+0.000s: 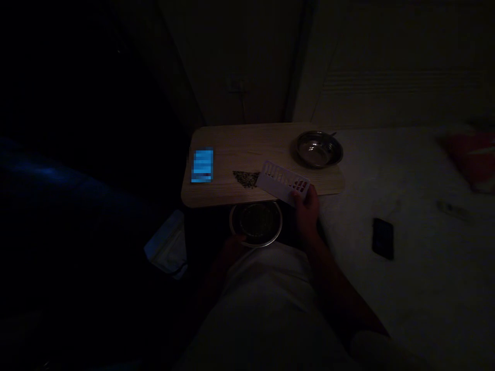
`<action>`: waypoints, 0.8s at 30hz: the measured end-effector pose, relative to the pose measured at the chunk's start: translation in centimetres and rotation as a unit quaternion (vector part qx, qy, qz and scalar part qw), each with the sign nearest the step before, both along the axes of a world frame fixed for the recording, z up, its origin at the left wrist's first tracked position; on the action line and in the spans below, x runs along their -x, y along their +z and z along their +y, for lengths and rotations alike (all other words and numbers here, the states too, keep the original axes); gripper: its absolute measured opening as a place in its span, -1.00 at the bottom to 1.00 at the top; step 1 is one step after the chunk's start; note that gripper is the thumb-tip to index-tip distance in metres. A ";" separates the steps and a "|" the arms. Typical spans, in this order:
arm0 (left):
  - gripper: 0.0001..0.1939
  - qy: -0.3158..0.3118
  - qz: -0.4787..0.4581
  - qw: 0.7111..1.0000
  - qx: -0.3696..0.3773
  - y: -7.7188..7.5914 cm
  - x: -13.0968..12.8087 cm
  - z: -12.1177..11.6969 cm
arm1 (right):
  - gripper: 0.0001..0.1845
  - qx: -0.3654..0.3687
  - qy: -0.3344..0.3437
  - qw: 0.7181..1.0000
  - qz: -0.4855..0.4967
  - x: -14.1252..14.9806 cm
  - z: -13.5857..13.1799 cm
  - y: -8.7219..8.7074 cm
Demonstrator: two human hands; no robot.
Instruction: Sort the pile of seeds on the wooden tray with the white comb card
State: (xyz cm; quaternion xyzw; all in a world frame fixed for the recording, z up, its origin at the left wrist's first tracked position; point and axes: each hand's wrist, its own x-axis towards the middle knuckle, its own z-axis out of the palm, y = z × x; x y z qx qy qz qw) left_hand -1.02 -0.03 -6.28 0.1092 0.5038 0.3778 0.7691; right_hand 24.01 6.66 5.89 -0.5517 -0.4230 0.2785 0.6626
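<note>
My right hand (307, 206) grips one end of a pale, flat plastic piece with a row of slots (276, 186), its kind unclear in the dim light. The far end of that piece meets a small patch of dark, seed-like grains (246, 178) on the wooden tabletop (232, 141). Just below the table's near edge, a round metal bowl (280, 221) sits over my lap. At its lower left rim is my left hand (234, 245), closed on the rim as far as the darkness shows. What lies inside that bowl is too dark to make out.
A shiny metal bowl (319, 161) with a utensil handle stands at the table's right end. On the left lies a lit blue screen (201, 165). A dark phone (382, 238) rests on the white bedding (421, 288). A whitish bag-like thing (168, 247) is below left.
</note>
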 end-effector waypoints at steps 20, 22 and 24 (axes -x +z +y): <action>-0.78 -0.011 -0.049 0.998 -0.048 2.0 -0.9 0.5 | -0.75 0.000 -0.001 1.000 0.015 0.0 -0.4 0.1; -0.79 -0.006 -0.039 0.998 -0.044 1.8 -0.8 0.5 | -0.73 -0.001 0.006 1.000 0.016 0.0 -0.4 0.1; -0.78 0.002 -0.021 0.999 -0.043 1.4 -0.6 0.4 | -0.72 0.000 0.013 1.000 0.019 0.0 -0.5 0.2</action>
